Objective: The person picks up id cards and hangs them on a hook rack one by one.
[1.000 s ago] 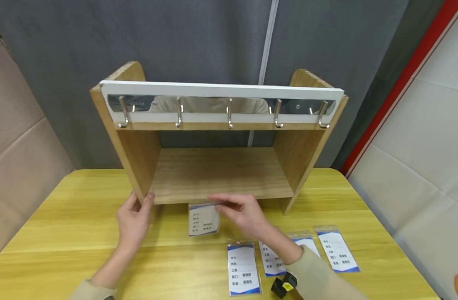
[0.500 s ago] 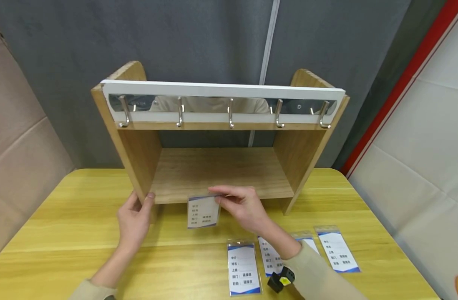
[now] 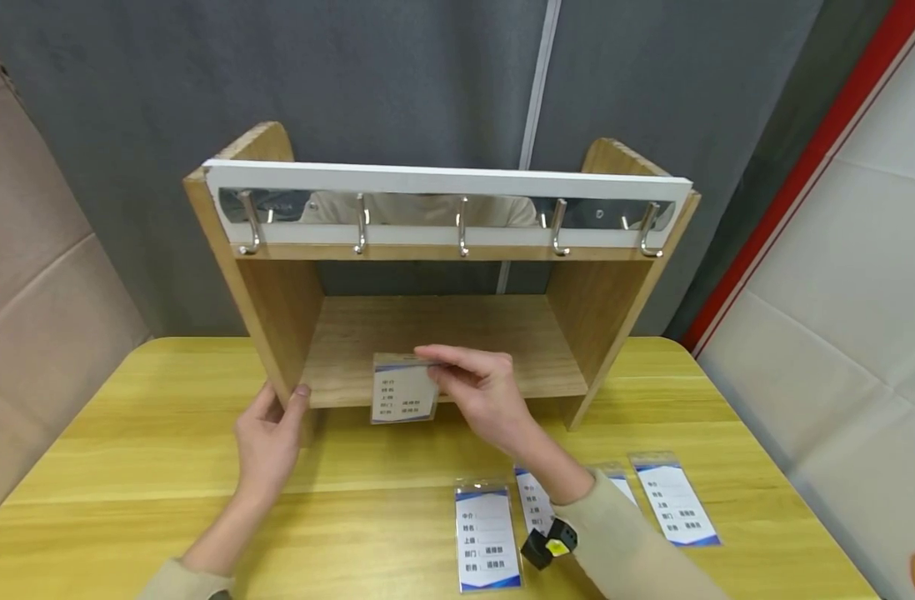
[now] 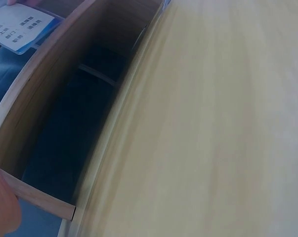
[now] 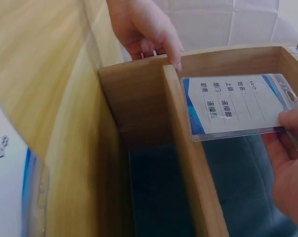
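My right hand (image 3: 480, 392) pinches a clear-sleeved name badge (image 3: 402, 392) by its slotted top edge, in front of the lower shelf of a wooden rack (image 3: 442, 346). In the right wrist view the badge (image 5: 233, 104) shows blue corners and printed lines, with the thumb over one edge. My left hand (image 3: 268, 442) grips the lower front edge of the rack's left side panel, thumb in front. Along the rack's top front runs a white rail (image 3: 442, 179) with a mirror strip and several metal hooks (image 3: 462, 227); the badge is apart from them, below.
On the yellow wood table (image 3: 127, 467) lie more badges: one in front (image 3: 487, 537), one at the far right (image 3: 677, 504), and others partly under my right forearm. A grey partition (image 3: 397, 83) stands behind the rack, with pale panels at both sides.
My right hand has risen with the badge, from below the lower shelf's front edge to in front of it. My left hand stays on the side panel.
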Motion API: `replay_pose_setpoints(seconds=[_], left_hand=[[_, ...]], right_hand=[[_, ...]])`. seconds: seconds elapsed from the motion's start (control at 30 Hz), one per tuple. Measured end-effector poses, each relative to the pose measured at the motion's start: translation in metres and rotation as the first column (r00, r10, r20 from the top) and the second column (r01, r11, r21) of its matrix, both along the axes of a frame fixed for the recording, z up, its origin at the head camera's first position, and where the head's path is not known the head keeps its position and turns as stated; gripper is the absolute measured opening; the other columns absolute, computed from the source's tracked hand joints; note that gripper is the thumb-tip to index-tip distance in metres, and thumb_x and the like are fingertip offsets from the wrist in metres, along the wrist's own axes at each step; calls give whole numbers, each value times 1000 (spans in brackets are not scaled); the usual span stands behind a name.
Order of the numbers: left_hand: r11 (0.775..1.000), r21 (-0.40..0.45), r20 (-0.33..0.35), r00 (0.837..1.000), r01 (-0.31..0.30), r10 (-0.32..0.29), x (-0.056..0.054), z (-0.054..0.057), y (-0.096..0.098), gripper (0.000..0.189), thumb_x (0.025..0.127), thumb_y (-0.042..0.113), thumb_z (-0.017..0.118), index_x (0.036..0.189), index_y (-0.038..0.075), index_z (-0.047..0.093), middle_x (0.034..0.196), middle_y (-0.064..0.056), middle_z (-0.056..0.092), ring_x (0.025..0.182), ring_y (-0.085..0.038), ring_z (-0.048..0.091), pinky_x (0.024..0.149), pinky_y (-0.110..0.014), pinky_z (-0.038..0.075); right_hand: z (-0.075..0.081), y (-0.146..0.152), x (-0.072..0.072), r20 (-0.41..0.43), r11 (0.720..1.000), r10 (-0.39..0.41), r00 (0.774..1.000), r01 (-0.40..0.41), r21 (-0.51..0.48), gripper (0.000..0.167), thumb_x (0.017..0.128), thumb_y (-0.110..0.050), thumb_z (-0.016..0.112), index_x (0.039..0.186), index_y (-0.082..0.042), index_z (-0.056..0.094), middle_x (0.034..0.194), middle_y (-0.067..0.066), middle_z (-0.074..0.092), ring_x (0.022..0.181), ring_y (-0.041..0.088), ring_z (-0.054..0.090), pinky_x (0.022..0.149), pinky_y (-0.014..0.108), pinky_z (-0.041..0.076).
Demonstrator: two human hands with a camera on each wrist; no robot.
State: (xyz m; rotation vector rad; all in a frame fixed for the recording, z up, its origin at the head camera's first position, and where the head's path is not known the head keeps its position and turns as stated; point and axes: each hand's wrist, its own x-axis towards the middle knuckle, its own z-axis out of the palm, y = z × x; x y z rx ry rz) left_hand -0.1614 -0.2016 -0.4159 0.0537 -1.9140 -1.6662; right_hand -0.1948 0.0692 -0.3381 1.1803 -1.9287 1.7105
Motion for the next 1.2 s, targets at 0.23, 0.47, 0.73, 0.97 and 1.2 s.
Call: replay_pose_setpoints(seconds=[0.23, 0.47, 0.73, 0.97, 1.2], left_hand=[[1000, 3, -5, 1000, 1, -1, 1, 1, 1, 38, 101, 1, 60, 139, 1, 62, 134, -26, 62, 104, 3, 64, 88, -12, 55], [1000, 2, -12, 1000, -6, 6, -1, -1, 0, 37, 101, 0, 60, 138, 0, 63, 132, -25, 64, 104, 2, 65, 88, -13, 55], [1000, 17, -6, 1000, 0, 0, -2, -1, 0, 39, 101, 0, 60, 139, 1, 62, 135, -22, 63, 107, 0, 64, 89, -12, 55], [1000, 6, 10, 1000, 9, -9, -1, 1, -1, 40, 102, 2, 60, 142, 4, 61, 138, -21, 62, 110, -1, 63, 91, -13, 54], [1000, 9, -3, 1000, 7, -7, -2, -2, -1, 41, 101, 0, 60, 141, 3, 60, 137, -23, 61, 108, 0, 64, 91, -15, 55]], right_hand=[[6, -5, -3, -46, 999, -13, 999, 11, -38, 25, 92, 17, 64, 114, 9, 73, 114, 20, 74, 104, 17, 71, 87, 35, 63], [14, -11, -8, -101, 997, -41, 994, 35, -63, 23, 91, 18, 64, 110, 9, 74, 110, 21, 75, 95, 15, 71, 80, 28, 63], [25, -16, -11, -158, 997, -69, 985, 62, -48, 22, 92, 16, 65, 110, 7, 75, 110, 18, 76, 101, 26, 73, 84, 34, 64], [30, -22, -14, -187, 995, -84, 979, 74, -64, 23, 92, 17, 64, 109, 6, 75, 109, 17, 76, 90, 20, 71, 64, 21, 54], [38, -28, -18, -208, 991, -91, 974, 68, -112, 23, 90, 18, 64, 108, 8, 75, 108, 19, 76, 90, 16, 70, 65, 19, 54]])
